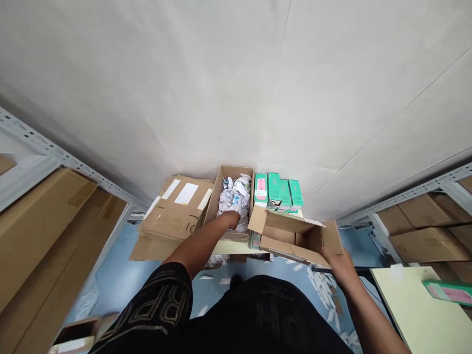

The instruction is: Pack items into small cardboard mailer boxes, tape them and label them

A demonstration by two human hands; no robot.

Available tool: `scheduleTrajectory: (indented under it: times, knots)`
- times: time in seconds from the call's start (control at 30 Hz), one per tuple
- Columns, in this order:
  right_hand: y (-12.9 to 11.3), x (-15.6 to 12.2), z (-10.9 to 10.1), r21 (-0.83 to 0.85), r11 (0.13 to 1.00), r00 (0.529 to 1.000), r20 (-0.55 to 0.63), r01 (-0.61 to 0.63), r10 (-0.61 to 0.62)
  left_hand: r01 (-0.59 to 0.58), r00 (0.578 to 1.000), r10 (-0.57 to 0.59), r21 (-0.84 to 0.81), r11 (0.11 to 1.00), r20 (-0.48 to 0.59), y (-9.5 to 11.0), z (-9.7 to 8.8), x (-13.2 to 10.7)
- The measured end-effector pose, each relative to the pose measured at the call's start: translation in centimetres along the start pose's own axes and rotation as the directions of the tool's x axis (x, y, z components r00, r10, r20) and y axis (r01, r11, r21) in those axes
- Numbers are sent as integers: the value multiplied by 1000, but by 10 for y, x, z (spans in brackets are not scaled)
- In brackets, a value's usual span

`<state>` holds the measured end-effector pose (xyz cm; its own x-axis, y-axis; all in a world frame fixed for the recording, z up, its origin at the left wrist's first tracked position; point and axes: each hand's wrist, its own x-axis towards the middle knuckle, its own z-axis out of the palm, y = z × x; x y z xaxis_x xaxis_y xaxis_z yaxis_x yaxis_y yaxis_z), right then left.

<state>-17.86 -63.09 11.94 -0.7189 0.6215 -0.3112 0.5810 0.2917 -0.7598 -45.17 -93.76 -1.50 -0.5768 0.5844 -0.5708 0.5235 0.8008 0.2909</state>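
Clock directions were from the paper-filled carton [236, 172], set against the wall on the table [236, 247]. Left hand [232, 220] reached into it at its 6 o'clock end, on the crumpled white paper [236, 194]; fingers buried or turned away, so couldn't tell if spread or pinching.

Right hand [334, 258] gripped the open-flapped carton [291, 249] by its near right corner, thumb and fingers pinching the cardboard; some fingers were hidden. That carton sat at 4 o'clock, mouth up, tilted, flaps splayed.

Green boxes [274, 187] stood at 3 o'clock, just beside, one with a pink panel. Flattened cardboard stack [169, 216] lay at 9 o'clock, near. Side table [409, 305] farther out at 4 o'clock, a green-and-pink box [450, 293] on it. White scraps [320, 287] littered the blue floor.
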Motion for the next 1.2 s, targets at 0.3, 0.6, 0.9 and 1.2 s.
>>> scheduleTrajectory:
  times: [0.3,0.6,0.9,1.2]
  knots:
    - [-2,6,5,-22,1000,1000,-24,12,-12,117,939,-119,-26,993,-323,-37,-34,-54]
    - [-7,21,8,-41,999,1000,-1,1,-1,-118,669,-218,-391,913,-711,-27,-74,-131]
    - [-10,18,16,-40,996,997,31,74,-73,-553,562,338,-39,832,-755,85,-87,-169]
    - [-10,0,16,-7,998,998,-27,55,-55,-619,695,474,-114,777,-541,122,-67,-126]
